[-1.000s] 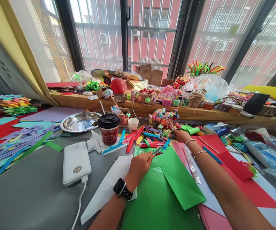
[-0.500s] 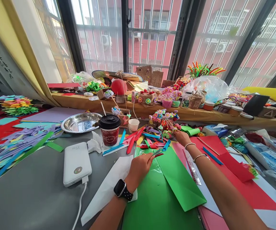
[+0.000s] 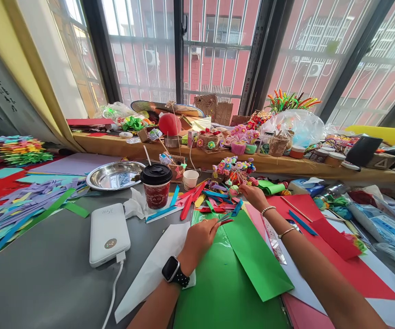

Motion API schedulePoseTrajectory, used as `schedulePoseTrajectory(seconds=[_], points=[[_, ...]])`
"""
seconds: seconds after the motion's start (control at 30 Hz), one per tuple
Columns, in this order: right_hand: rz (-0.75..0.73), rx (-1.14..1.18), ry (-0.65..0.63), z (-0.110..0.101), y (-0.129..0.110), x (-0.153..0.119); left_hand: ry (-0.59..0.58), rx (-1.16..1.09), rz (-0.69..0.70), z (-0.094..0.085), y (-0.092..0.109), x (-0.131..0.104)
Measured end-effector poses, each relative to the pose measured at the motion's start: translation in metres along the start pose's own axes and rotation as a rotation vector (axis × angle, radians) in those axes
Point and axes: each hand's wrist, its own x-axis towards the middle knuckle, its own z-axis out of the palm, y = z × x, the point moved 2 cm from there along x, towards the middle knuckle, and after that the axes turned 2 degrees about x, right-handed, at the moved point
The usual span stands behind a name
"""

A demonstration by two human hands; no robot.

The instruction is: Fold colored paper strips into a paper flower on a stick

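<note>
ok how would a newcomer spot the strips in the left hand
On the grey table, find the large green sheet. Over its far end, the left hand holds a small bundle of coloured strips, gripped together, unlike the loose strips scattered just beyond.

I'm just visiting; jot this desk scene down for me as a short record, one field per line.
Left hand: holds a small bundle of paper strips
Right hand: fingertips near the flower bunch; grip unclear
Worn: smartwatch on left wrist, beaded bracelet on right
Below left hand: glossy green sheet
Left of hands: white power bank, cable plugged in
Farther back: lidded cup, metal dish
</note>
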Motion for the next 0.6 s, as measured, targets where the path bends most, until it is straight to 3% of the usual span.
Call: schedulePoseTrajectory(seconds=[0.17,0.43,0.6], points=[[-0.084,0.068,0.075,-0.020,-0.008,0.000,-0.011,-0.009,-0.007,0.000,0.000,0.000],[-0.034,0.319,0.298,-0.059,-0.002,0.001,-0.017,-0.022,-0.013,0.002,-0.001,0.000],[-0.043,0.405,0.360,-0.073,0.001,0.001,-0.032,-0.022,-0.019,0.002,-0.001,0.001]])
